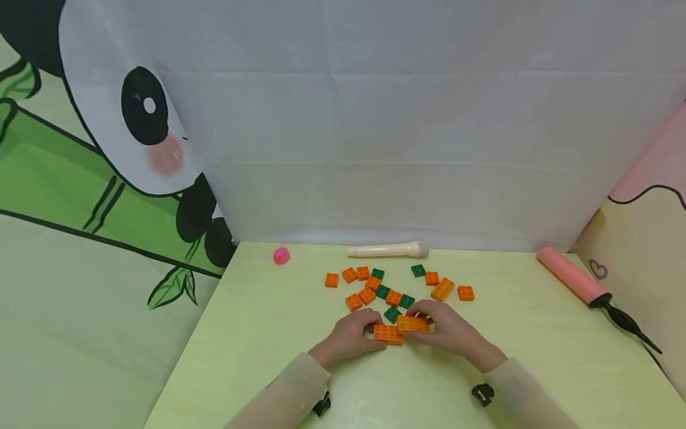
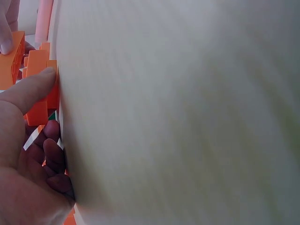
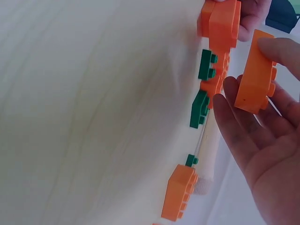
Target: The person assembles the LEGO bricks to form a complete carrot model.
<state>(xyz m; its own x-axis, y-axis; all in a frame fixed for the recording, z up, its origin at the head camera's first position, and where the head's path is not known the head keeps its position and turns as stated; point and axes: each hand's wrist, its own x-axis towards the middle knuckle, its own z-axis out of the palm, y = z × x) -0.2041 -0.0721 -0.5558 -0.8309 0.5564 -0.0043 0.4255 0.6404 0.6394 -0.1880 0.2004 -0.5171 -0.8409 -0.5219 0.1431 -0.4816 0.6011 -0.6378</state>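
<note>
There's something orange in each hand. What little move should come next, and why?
Probably the right hand should bring its orange brick down onto the orange piece in the left hand. The head view shows that piece's studs facing up, while the right wrist view shows a gap between the two, so they seem lined up nearby but not joined.

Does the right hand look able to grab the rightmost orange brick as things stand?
Probably not yet: the right hand holds another orange brick, though nothing appears to block its way to the rightmost brick.
</note>
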